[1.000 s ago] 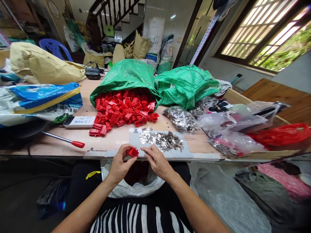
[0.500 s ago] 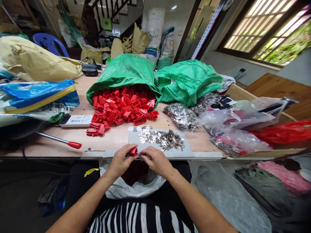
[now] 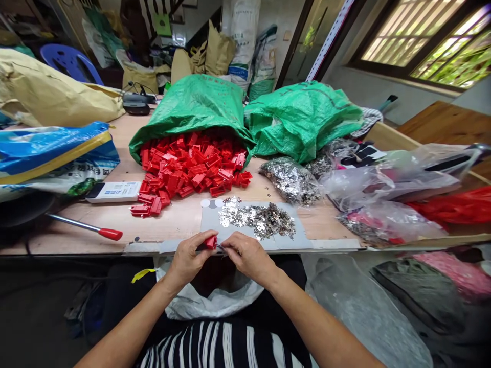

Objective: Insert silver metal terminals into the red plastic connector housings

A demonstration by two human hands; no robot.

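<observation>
Between thumb and fingers, my left hand (image 3: pixel 187 258) grips a small red plastic part (image 3: pixel 210 242) at the table's front edge. My right hand (image 3: pixel 247 255) is closed in a pinch on a thin metal tool (image 3: pixel 220 247), whose tip meets the red part; the rest is hidden by my fingers. Just beyond my hands, small flat metal pieces (image 3: pixel 264 220) lie in a heap on a grey mat (image 3: pixel 210 225). Farther back, a pile of red plastic parts (image 3: pixel 192 166) spills from a green woven sack (image 3: pixel 199 99). An open white sack (image 3: pixel 215 305) sits below my hands.
At the left are a white box (image 3: pixel 114 191) and a lever with a red handle (image 3: pixel 110 234). Behind the mat, a clear bag of metal pieces (image 3: pixel 293 179) lies by a second green sack (image 3: pixel 303 117). Plastic bags (image 3: pixel 356 186) crowd the right side.
The view has shifted slightly. Both hands stay together at the table edge, still holding the red part and the thin metal tool.
</observation>
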